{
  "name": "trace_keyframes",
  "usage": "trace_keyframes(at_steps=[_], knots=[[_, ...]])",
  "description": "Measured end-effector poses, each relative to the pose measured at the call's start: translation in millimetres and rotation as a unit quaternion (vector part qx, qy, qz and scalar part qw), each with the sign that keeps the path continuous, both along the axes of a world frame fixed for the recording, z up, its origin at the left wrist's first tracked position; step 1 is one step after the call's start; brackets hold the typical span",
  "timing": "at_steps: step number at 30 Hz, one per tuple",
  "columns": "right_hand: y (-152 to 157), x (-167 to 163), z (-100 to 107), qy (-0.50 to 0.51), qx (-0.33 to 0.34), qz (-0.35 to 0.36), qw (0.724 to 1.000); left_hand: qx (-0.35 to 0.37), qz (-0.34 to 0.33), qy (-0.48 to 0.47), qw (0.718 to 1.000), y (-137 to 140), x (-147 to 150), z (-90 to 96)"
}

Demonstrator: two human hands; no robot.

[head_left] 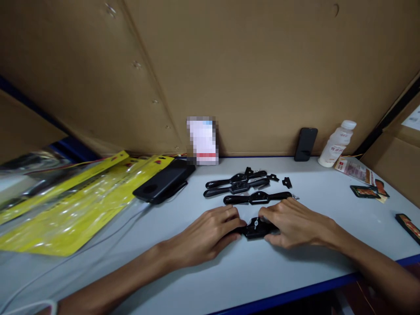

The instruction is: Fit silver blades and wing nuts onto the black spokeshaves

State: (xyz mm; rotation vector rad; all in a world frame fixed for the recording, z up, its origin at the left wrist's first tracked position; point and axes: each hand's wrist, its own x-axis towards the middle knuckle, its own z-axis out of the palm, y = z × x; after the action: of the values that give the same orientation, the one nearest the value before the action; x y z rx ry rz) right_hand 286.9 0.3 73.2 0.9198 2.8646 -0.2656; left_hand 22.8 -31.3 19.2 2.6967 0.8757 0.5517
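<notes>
In the head view a black spokeshave [256, 231] lies low over the grey table, with a silvery screw on its middle plate. My left hand [218, 229] is closed around its left handle, fingers and thumb pinching it. On the other side my right hand [288, 223] grips the right handle, which its fingers mostly hide. Just beyond my hands rests another black spokeshave [259, 198]. Two more, a nearer spokeshave [238, 188] and a farther spokeshave [238, 178], lie close together behind it. Small black plates, one of them a notched plate [287, 182], are scattered to their right.
Yellow-backed clear packages [75, 218] spread over the left side, beside a black power bank [164, 181] with a white cable. A propped phone with a blurred screen [203, 140], a dark phone [306, 144] and a bottle [337, 144] stand along the cardboard wall [262, 78].
</notes>
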Motion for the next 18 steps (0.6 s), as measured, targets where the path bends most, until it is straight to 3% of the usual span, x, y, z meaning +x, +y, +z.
trace_keyframes(at_steps=[13, 18], knots=[[0.0, 2.7, 9.5, -0.020, 0.010, 0.006, 1.000, 0.006, 0.004, 0.007, 1.000, 0.3, -0.7, -1.2], [1.0, 1.0, 12.0, 0.031, -0.012, 0.008, 0.999, 0.007, 0.004, 0.000, 1.000, -0.1, -0.9, 0.4]])
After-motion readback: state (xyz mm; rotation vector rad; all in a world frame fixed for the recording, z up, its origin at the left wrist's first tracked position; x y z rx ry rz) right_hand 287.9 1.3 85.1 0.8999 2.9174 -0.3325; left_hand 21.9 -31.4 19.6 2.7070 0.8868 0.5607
